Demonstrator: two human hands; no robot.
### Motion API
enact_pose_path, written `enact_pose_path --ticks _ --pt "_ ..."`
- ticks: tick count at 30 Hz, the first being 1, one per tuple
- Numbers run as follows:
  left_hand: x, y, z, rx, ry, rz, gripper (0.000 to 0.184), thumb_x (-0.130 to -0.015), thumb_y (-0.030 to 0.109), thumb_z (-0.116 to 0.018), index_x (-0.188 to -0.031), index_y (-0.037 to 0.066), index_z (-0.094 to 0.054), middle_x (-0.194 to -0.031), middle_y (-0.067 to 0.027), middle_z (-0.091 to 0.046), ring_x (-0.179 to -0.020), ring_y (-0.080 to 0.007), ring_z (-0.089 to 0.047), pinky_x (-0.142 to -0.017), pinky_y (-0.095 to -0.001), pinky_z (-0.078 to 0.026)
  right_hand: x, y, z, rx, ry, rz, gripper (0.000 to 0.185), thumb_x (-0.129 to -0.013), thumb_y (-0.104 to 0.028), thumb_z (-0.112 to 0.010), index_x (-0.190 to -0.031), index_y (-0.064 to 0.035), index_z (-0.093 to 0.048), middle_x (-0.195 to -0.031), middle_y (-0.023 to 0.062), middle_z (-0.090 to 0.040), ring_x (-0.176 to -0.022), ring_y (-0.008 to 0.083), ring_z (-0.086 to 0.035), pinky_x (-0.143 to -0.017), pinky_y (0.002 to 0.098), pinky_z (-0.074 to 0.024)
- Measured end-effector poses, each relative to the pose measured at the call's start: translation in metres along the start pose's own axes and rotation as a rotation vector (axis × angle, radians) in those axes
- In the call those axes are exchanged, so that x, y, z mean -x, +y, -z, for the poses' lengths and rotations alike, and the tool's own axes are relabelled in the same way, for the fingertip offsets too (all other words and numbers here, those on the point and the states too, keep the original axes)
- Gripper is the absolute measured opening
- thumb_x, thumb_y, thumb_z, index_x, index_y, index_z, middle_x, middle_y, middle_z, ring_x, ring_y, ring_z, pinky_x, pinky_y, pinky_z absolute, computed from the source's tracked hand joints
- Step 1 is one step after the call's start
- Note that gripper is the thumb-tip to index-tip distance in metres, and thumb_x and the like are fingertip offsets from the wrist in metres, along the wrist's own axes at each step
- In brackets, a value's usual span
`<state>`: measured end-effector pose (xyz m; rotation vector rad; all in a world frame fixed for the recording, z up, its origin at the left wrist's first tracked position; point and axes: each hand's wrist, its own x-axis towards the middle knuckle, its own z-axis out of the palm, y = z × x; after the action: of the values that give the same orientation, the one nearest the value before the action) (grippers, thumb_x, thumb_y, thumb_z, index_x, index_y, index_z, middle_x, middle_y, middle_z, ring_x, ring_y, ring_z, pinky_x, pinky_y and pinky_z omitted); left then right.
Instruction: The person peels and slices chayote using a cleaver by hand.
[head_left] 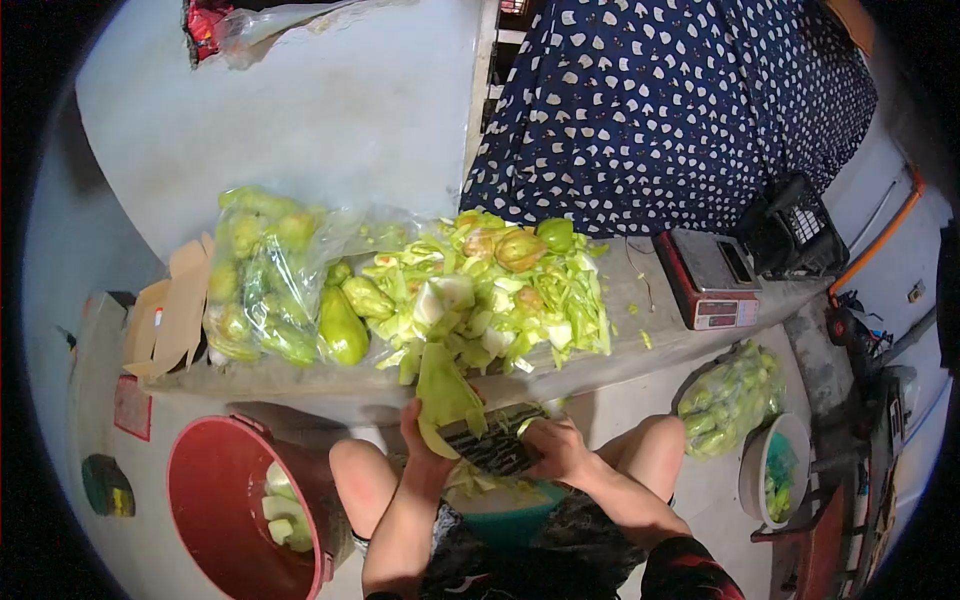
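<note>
My left hand (428, 440) is closed around a large pale-green chayote (446, 392), partly peeled, held above my lap. Close by, my right hand (560, 448) grips a cleaver (490, 440) with a broad dark blade marked with light flecks; its handle is mostly hidden by the fingers. The blade lies right beside the chayote; whether it touches cannot be made out. Below the blade, a green tub (505, 520) between my legs holds thin peelings (490, 484). In front, a heap of peelings and cut pieces (560, 310) covers part of the ledge.
A plastic bag of chayotes (265, 280) and a cardboard box (170, 310) stand left on the ledge (650, 345). A scale (708, 275) and black crate (795, 230) stand right. On the floor are a red bucket (215, 480) with peeled pieces, another filled bag (735, 400) and a white basin (752, 470).
</note>
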<state>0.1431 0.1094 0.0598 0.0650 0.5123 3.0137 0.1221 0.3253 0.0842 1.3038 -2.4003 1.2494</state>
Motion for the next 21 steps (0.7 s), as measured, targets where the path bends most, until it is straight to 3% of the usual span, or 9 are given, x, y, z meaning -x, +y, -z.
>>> enact_pose_path --ticks 3,7,9,10,13,16,19,20,21 --pt "0.002 -0.001 0.005 -0.044 0.002 0.009 0.076 -0.080 0.062 -0.049 -0.132 0.006 -0.045 -0.118 -0.0180 -0.059 -0.107 -0.0307 -0.058 -0.092 -0.0441 -0.047 0.002 -0.002 0.000 0.054 -0.093 -0.001 0.039 -0.056 -0.017 -0.075 -0.091 -0.0062 -0.065 -0.079 0.0136 -0.061 -0.069 0.0350 -0.062 -0.059 0.0428 -0.0498" --pt "0.005 -0.003 -0.003 -0.043 0.013 0.009 0.077 -0.080 0.062 -0.050 -0.133 0.007 -0.045 -0.121 -0.0176 -0.057 -0.109 -0.0308 -0.056 -0.094 -0.0443 -0.046 0.003 0.010 -0.004 0.139 -0.155 -0.052 0.036 -0.058 -0.018 -0.075 -0.090 -0.0062 -0.064 -0.080 0.0130 -0.062 -0.071 0.0352 -0.062 -0.060 0.0430 -0.0501" --pt "0.008 -0.001 -0.016 -0.058 0.201 -0.040 0.079 -0.079 0.062 -0.051 -0.135 0.008 -0.043 -0.124 -0.0166 -0.056 -0.112 -0.0306 -0.055 -0.096 -0.0449 -0.045 -0.007 0.015 -0.005 0.107 -0.077 -0.318 0.036 -0.059 -0.018 -0.075 -0.091 -0.0059 -0.064 -0.083 0.0130 -0.063 -0.073 0.0354 -0.063 -0.061 0.0427 -0.0504" --pt "0.009 0.000 -0.006 -0.117 0.174 -0.039 0.080 -0.079 0.063 -0.051 -0.137 0.009 -0.041 -0.125 -0.0158 -0.055 -0.113 -0.0307 -0.054 -0.098 -0.0455 -0.043 -0.003 0.017 -0.005 0.129 -0.114 -0.351 0.039 -0.059 -0.018 -0.076 -0.094 -0.0055 -0.063 -0.087 0.0124 -0.064 -0.076 0.0354 -0.063 -0.063 0.0430 -0.0509" --pt "0.006 -0.002 0.003 -0.054 0.052 -0.020 0.080 -0.079 0.062 -0.051 -0.138 0.008 -0.040 -0.124 -0.0160 -0.055 -0.112 -0.0311 -0.054 -0.098 -0.0457 -0.044 0.002 0.007 -0.002 0.107 -0.091 -0.171 0.038 -0.059 -0.018 -0.076 -0.093 -0.0056 -0.063 -0.089 0.0124 -0.065 -0.078 0.0357 -0.063 -0.064 0.0435 -0.0510" --pt "0.001 0.002 0.015 -0.029 -0.105 0.079 0.080 -0.079 0.061 -0.052 -0.138 0.008 -0.040 -0.124 -0.0160 -0.055 -0.113 -0.0312 -0.054 -0.098 -0.0456 -0.043 -0.002 -0.014 0.006 0.040 -0.172 -0.149 0.037 -0.058 -0.018 -0.077 -0.090 -0.0054 -0.063 -0.088 0.0116 -0.064 -0.079 0.0353 -0.063 -0.065 0.0442 -0.0506" --pt "0.000 -0.002 0.005 -0.007 -0.163 0.045 0.078 -0.079 0.060 -0.051 -0.137 0.007 -0.041 -0.122 -0.0181 -0.056 -0.110 -0.0322 -0.056 -0.096 -0.0461 -0.045 -0.003 -0.014 0.008 0.125 -0.167 -0.073 0.040 -0.055 -0.018 -0.078 -0.089 -0.0052 -0.062 -0.086 0.0124 -0.063 -0.077 0.0361 -0.062 -0.064 0.0444 -0.0502" --pt "0.003 -0.001 -0.002 -0.005 -0.161 0.049 0.078 -0.079 0.060 -0.051 -0.137 0.007 -0.041 -0.122 -0.0181 -0.056 -0.110 -0.0322 -0.056 -0.096 -0.0461 -0.045 -0.004 -0.007 0.006 0.124 -0.168 -0.078 0.040 -0.055 -0.018 -0.078 -0.089 -0.0052 -0.062 -0.086 0.0124 -0.063 -0.077 0.0361 -0.062 -0.064 0.0444 -0.0502" --pt "0.007 0.001 -0.011 0.047 -0.022 0.034 0.079 -0.078 0.057 -0.053 -0.136 0.005 -0.040 -0.121 -0.0193 -0.056 -0.109 -0.0325 -0.056 -0.095 -0.0458 -0.046 -0.007 0.002 0.002 0.120 -0.170 -0.241 0.041 -0.055 -0.018 -0.078 -0.090 -0.0055 -0.062 -0.084 0.0124 -0.062 -0.076 0.0366 -0.062 -0.063 0.0447 -0.0499"
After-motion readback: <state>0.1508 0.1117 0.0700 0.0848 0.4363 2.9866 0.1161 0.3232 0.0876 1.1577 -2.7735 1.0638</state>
